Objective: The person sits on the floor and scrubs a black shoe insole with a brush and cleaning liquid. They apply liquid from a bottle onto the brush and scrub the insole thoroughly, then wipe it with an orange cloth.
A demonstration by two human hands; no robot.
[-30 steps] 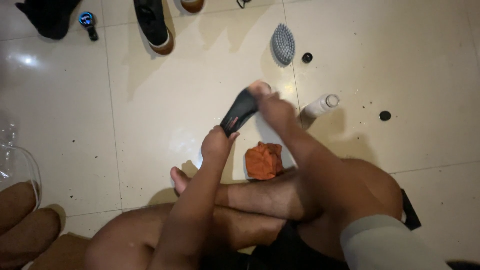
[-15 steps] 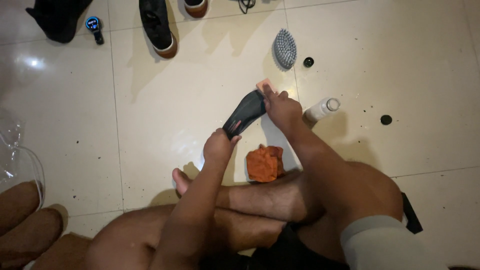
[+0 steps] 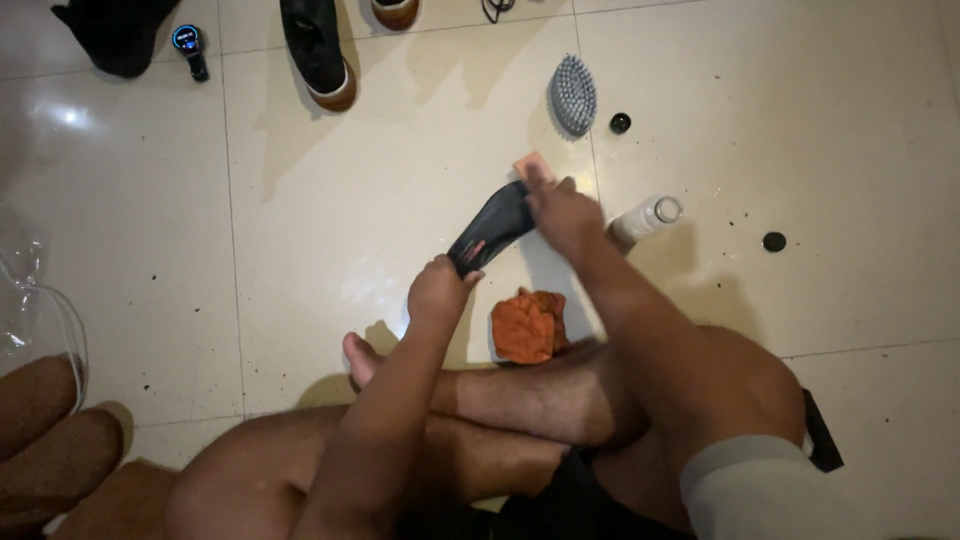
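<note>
I sit cross-legged on a pale tiled floor. My left hand (image 3: 438,295) grips the near end of a black shoe insole (image 3: 492,228), holding it tilted above the floor. My right hand (image 3: 565,212) presses a small pinkish sponge (image 3: 530,165) against the far end of the insole. A crumpled orange cloth (image 3: 528,325) lies on the tiles just below the insole, beside my shin.
A grey bristle brush (image 3: 574,95) and a small black cap (image 3: 620,123) lie beyond the insole. A white bottle (image 3: 645,217) lies on its side to the right, another black cap (image 3: 774,241) farther right. A black shoe (image 3: 317,50) sits at the top, clear plastic (image 3: 35,310) at left.
My right hand with the sponge has slid along the insole's far end. The view has shifted slightly; the left hand keeps the same grip.
</note>
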